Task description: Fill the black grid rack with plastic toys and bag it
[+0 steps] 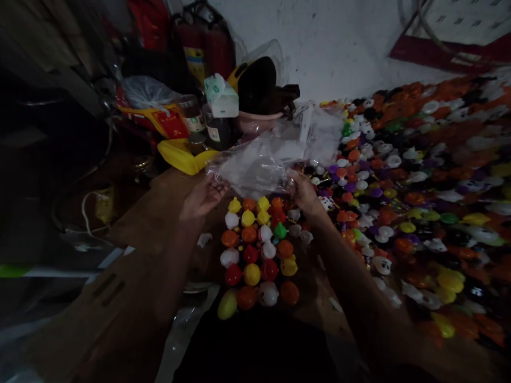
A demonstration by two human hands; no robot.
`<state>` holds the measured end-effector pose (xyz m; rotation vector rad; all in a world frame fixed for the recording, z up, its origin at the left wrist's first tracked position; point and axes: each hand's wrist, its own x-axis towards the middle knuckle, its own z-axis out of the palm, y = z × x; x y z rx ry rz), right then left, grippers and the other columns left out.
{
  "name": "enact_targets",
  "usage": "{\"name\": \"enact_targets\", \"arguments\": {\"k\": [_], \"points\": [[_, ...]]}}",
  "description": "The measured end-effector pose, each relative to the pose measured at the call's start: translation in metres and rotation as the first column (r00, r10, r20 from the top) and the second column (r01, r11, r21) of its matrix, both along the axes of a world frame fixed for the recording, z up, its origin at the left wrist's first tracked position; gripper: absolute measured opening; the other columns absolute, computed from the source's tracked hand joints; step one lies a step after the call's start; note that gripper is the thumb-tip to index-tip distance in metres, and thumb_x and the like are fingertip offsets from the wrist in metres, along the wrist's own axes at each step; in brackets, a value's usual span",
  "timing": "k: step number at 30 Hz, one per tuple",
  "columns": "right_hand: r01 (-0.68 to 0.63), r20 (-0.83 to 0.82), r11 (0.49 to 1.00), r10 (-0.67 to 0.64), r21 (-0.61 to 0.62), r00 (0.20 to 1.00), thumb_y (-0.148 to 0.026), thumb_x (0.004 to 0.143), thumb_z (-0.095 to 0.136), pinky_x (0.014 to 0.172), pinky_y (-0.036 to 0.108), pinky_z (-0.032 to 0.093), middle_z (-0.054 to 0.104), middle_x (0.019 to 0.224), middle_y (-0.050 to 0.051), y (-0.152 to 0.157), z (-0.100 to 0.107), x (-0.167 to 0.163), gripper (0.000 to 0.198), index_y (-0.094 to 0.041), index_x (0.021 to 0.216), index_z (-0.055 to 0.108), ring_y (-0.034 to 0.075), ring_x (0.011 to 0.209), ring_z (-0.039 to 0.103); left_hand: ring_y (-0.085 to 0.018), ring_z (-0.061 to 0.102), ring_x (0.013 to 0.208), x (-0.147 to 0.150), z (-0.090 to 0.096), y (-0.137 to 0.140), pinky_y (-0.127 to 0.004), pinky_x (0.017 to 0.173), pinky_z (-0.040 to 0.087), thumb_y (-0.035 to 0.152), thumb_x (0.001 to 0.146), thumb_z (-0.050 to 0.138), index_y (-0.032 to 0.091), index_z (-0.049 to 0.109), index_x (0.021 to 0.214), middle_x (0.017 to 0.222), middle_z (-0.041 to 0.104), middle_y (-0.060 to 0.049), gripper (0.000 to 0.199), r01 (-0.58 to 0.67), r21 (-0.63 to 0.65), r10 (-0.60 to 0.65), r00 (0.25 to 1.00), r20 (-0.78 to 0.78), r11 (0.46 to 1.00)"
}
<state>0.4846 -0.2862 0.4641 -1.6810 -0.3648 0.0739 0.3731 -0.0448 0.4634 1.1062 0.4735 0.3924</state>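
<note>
Dark clothing point(255, 348) fills the near edge, and just beyond it small colourful toys point(250, 254) sit in rough rows on the brown table point(311, 298). Past them, between both hands, a clear plastic bag point(255, 173) is spread out. The right hand's point(305, 192) grip is pinched on its edge; the left hand point(204, 197) curls at the other side, though I can't tell whether its grip is closed. To the right sprawls a big toy heap point(415, 199).
</note>
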Motion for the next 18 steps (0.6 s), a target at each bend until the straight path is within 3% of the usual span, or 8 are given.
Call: {"name": "enact_targets", "arguments": {"k": [5, 10, 13, 16, 18], "points": [[0.048, 0.082, 0.987, -0.035, -0.151, 0.996, -0.057, 0.082, 0.057, 0.058, 0.027, 0.047, 0.05, 0.058, -0.002, -0.014, -0.015, -0.026, 0.04, -0.023, 0.063, 0.05, 0.014, 0.058, 0.048, -0.014, 0.064, 0.072, -0.024, -0.017, -0.027, -0.027, 0.074, 0.057, 0.027, 0.064, 0.077, 0.022, 0.065, 0.082, 0.077, 0.069, 0.002, 0.023, -0.024, 0.22, 0.025, 1.0, -0.003, 0.975], [-0.143, 0.109, 0.97, 0.167, -0.198, 0.98, -0.061, 0.084, 0.053, 0.063, 0.03, 0.052, 0.056, 0.062, 0.0, -0.028, -0.019, -0.048, 0.043, -0.023, 0.065, 0.054, 0.017, 0.064, 0.057, -0.023, 0.069, 0.1, -0.077, -0.026, -0.044, -0.037, 0.099, 0.054, 0.029, 0.076, 0.065, 0.026, 0.075, 0.093, 0.102, 0.078, -0.001, 0.02, -0.093, 0.548, 0.126, 0.992, -0.023, 0.832], [-0.189, 0.162, 0.957, 0.227, -0.222, 0.96, -0.061, 0.089, 0.048, 0.081, 0.037, 0.057, 0.07, 0.077, 0.004, -0.038, -0.019, -0.064, 0.045, -0.023, 0.078, 0.069, 0.023, 0.081, 0.067, -0.027, 0.071, 0.106, -0.101, -0.031, -0.045, -0.04, 0.102, 0.055, 0.026, 0.081, 0.059, 0.029, 0.077, 0.105, 0.112, 0.078, -0.003, 0.03, -0.025, 0.729, 0.092, 0.994, -0.053, 0.684], [-0.165, 0.235, 0.949, 0.23, -0.269, 0.944, -0.056, 0.096, 0.04, 0.097, 0.044, 0.055, 0.077, 0.1, 0.008, -0.048, -0.025, -0.077, 0.047, -0.024, 0.095, 0.075, 0.028, 0.101, 0.071, -0.027, 0.071, 0.112, -0.109, -0.037, -0.041, -0.039, 0.102, 0.057, 0.024, 0.085, 0.055, 0.03, 0.075, 0.115, 0.123, 0.075, -0.004, 0.037, -0.013, 0.893, 0.065, 0.998, -0.019, 0.45], [-0.123, 0.278, 0.935, 0.221, -0.332, 0.935, -0.05, 0.098, 0.038, 0.099, 0.047, 0.055, 0.076, 0.111, 0.01, -0.054, -0.034, -0.08, 0.045, -0.025, 0.103, 0.076, 0.029, 0.109, 0.07, -0.026, 0.071, 0.114, -0.106, -0.039, -0.035, -0.038, 0.104, 0.056, 0.024, 0.089, 0.05, 0.029, 0.075, 0.117, 0.125, 0.075, -0.004, 0.037, -0.037, 0.931, 0.043, 0.999, 0.023, 0.362]]}}
